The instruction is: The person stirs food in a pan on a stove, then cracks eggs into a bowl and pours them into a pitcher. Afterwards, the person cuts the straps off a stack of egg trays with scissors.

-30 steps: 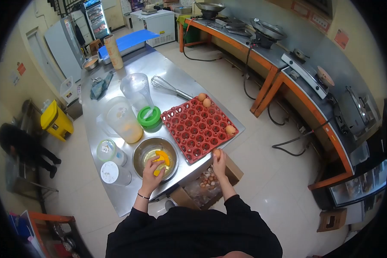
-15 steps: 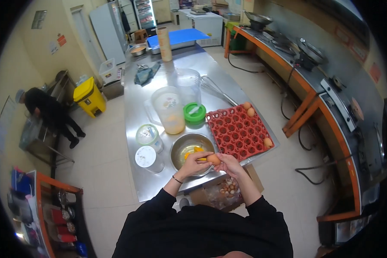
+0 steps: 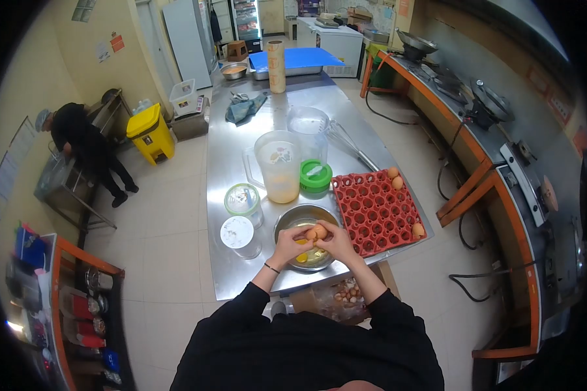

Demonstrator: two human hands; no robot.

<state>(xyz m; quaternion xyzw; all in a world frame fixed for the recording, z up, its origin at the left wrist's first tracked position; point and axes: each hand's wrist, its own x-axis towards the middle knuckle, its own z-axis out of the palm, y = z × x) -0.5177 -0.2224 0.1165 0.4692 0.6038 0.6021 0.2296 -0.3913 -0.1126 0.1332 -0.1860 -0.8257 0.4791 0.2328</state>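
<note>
Over the metal bowl (image 3: 292, 218), my left hand (image 3: 291, 245) and my right hand (image 3: 337, 242) both grip one brown egg (image 3: 316, 232), whose shell looks cracked. Yellow yolk (image 3: 302, 258) and clear egg white show in the bowl below. To the right lies a red egg tray (image 3: 375, 212) with three eggs in its corners. A tall jug (image 3: 280, 169) with a yellowish content and a green-lidded container (image 3: 316, 177) stand behind the bowl. Two lidded tubs are at its left.
A whisk (image 3: 355, 146), an empty clear jug (image 3: 308, 127) and a cloth (image 3: 245, 109) lie farther back on the steel table (image 3: 231, 280). An open box of eggshells (image 3: 346, 293) is below the front edge. A person (image 3: 88, 140) bends over a sink at left.
My right hand has come from beside the tray with an egg to meet my left hand over the bowl. The egg now looks cracked. The view has turned left.
</note>
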